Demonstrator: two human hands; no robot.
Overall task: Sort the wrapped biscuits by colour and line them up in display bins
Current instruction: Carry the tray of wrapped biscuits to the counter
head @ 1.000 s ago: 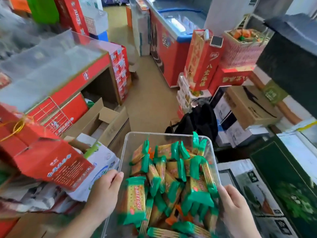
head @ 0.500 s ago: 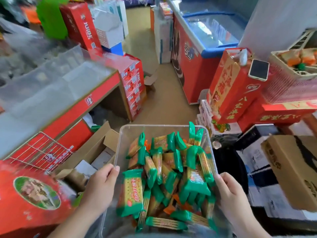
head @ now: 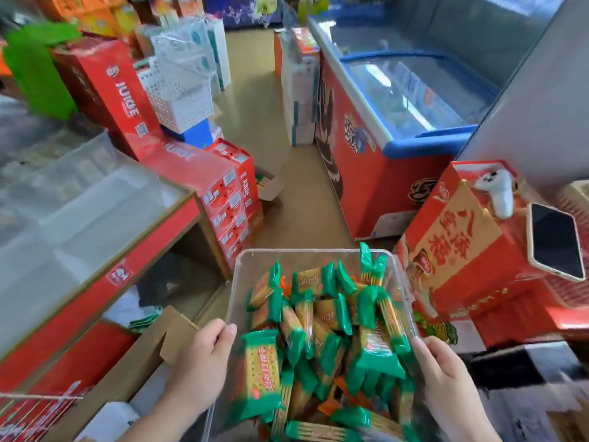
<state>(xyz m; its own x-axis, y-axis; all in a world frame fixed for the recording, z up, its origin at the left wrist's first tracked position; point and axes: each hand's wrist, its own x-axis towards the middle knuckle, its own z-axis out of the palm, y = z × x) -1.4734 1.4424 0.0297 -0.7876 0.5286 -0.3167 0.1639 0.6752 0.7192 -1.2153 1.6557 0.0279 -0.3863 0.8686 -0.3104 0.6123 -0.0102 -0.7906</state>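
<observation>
Far left: display counter (head: 95,218), clear-topped and edged in red; below it, an open cardboard box (head: 143,355).

Left hand (head: 204,362): at the left wall of the clear bin (head: 306,252), fingers curled over the rim, gripping it.

Centre: bin held between 2 hands above the shop floor, no support visible beneath. Inside, green-wrapped biscuits (head: 318,330) in a loose heap, thickest toward the near edge, thin toward the far edge, far-left corner bare. A few packets stand above the rim at the far-right corner. Orange-wrapped biscuits (head: 330,406) few, mostly buried low near the near edge.

Right hand (head: 446,378): at the right wall, fingers wrapped round the rim, likewise gripping.

Right: red carton (head: 452,250) with a phone (head: 554,240) lying on it; beyond, a chest freezer (head: 398,100).

Judged stage: bin in transit, 2 colours mixed, sorting not yet done.

Judged risks:
- Spill over the far-right corner or near edge, given any tilt or jolt to so loose a heap.
- Slip of the smooth walls from a rim-only grip.
- Knock of the right wall against the carton in so crowded an aisle, with the phone liable to fall.
- Orange packets missed under the green.
</observation>
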